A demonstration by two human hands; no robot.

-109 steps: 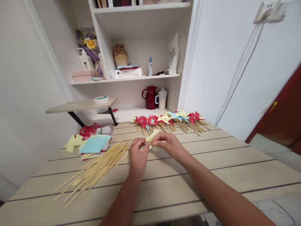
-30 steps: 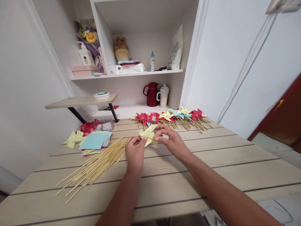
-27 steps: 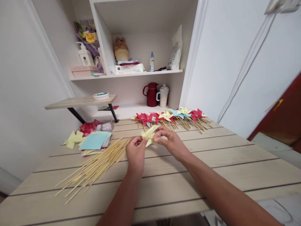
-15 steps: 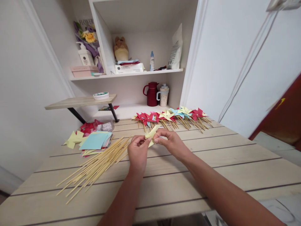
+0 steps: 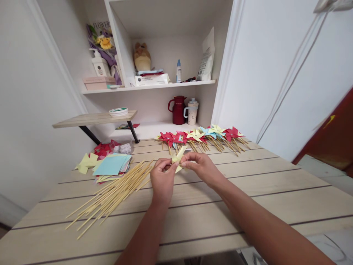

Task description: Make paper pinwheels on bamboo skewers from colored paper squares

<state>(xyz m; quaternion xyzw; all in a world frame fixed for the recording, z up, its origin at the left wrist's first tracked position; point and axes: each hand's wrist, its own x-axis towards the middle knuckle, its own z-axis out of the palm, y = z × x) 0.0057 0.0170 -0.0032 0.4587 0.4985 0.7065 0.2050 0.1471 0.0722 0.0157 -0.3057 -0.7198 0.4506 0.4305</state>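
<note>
Both hands meet over the middle of the wooden table (image 5: 248, 191). My left hand (image 5: 162, 179) and my right hand (image 5: 200, 167) pinch a small yellow paper pinwheel (image 5: 178, 157) between their fingertips, just above the tabletop. Part of the paper is hidden by my fingers. A loose bundle of thin bamboo sticks (image 5: 113, 193) lies just left of my left hand. A row of finished red, yellow and blue pinwheels on sticks (image 5: 201, 138) lies along the far edge beyond my hands.
A stack of blue and yellow paper squares (image 5: 110, 166) and red cut pieces (image 5: 103, 149) lie at the far left. Behind stand a red jug (image 5: 177, 110), a mug (image 5: 191, 111), a low side shelf (image 5: 93, 119) and white shelving (image 5: 149, 86) with bottles and boxes.
The yellow pinwheel has been turned and folded smaller between my fingertips. Both hands have stayed over the same spot on the table.
</note>
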